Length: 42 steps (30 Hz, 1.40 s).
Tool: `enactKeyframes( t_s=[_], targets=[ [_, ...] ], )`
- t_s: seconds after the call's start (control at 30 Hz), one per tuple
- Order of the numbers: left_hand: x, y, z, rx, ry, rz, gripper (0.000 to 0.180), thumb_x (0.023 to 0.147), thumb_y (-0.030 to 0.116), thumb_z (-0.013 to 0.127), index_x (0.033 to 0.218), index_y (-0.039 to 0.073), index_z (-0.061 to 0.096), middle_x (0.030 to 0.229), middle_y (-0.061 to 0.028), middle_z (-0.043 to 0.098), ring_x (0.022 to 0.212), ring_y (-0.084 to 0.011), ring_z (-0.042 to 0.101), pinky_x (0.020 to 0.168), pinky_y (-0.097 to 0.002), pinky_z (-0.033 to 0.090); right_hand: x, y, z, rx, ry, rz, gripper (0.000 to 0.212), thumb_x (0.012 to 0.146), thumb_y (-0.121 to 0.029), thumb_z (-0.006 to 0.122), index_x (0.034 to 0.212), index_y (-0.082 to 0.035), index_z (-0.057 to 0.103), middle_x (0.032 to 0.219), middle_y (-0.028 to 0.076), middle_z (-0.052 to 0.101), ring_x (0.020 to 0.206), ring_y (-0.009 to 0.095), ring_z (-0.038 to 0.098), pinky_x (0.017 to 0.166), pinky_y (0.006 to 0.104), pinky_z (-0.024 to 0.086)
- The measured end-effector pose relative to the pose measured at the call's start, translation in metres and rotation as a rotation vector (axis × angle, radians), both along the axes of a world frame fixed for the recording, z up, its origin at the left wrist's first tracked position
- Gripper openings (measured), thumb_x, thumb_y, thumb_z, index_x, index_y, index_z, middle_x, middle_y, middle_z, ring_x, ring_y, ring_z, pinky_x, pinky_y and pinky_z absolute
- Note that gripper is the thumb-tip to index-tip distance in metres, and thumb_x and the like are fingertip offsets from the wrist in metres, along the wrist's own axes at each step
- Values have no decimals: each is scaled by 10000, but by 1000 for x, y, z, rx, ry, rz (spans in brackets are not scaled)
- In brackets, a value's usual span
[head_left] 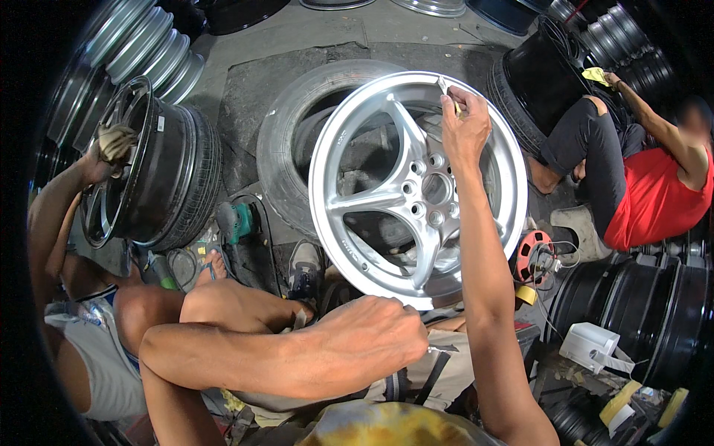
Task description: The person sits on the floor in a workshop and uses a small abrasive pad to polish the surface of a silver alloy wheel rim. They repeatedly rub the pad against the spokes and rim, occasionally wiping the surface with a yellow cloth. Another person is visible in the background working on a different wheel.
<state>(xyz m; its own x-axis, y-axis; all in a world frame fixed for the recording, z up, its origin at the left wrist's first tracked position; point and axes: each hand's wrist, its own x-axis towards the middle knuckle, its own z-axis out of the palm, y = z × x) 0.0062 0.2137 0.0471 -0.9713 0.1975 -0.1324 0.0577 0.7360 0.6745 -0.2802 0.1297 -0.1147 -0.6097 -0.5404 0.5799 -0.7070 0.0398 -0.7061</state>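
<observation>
One silver wheel [418, 186], sitting mid-scene, facing up at a tilt. One tire [274, 160] is lying behind it, showing past the left and far edges (whether they're touching, can't tell). Three spokes are showing clearly; the right forearm is covering the area past the hub.

Two hands in play. Right hand [467, 123] is pinching one small pale piece [444, 84] at the far rim, fingers closed on it; too small to identify. Left hand [390, 331] is curling just beside the near rim, back up; its fingertips are hiding underneath, so can't tell if they're gripping anything.

Two co-workers. Left one [145, 316] is holding a rag or glove (can't tell which) at one black wheel [160, 167]; the head is falling outside the view. Right one [662, 197] is holding one yellow cloth [595, 75].

One teal sander [236, 223] is lying left, one orange reel [532, 256] right. Stacked wheels [149, 48] are crowding far left, the dark lens edge cutting them off; not getting a reliable count.
</observation>
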Motion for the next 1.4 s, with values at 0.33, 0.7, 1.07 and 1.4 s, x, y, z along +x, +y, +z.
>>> enactKeyframes(
  t_s=[0.33,0.7,1.07,1.4],
  targets=[
    [1,-2,3,-22,29,4,108,725,-19,631,813,-82,622,807,-173,631,778,-304,689,668,-398,575,2,2,1,22,-40,18,205,894,-109,686,1048,20,730,991,171,660,915,290,685,853,394,537],
    [0,0,-7,74,92,54,63,720,-41,645,750,-89,617,750,-225,608,740,-359,678,619,-422,539,0,2,-1,9,-123,79,221,908,-124,691,1075,15,730,990,145,668,873,234,682,822,359,542],
    [-2,22,-6,-39,55,-41,38,657,-20,692,694,-30,692,696,-193,670,710,-330,716,573,-388,556,-10,17,5,-179,-592,267,240,1018,-170,608,1123,30,687,949,88,708,830,126,666,767,259,534],
    [-2,52,-14,9,92,-140,71,708,46,673,662,-8,683,655,-188,653,687,-338,708,576,-404,554,-79,56,66,217,-195,424,229,1005,-157,612,1138,24,656,941,78,701,793,88,620,752,250,510]
  ],
)
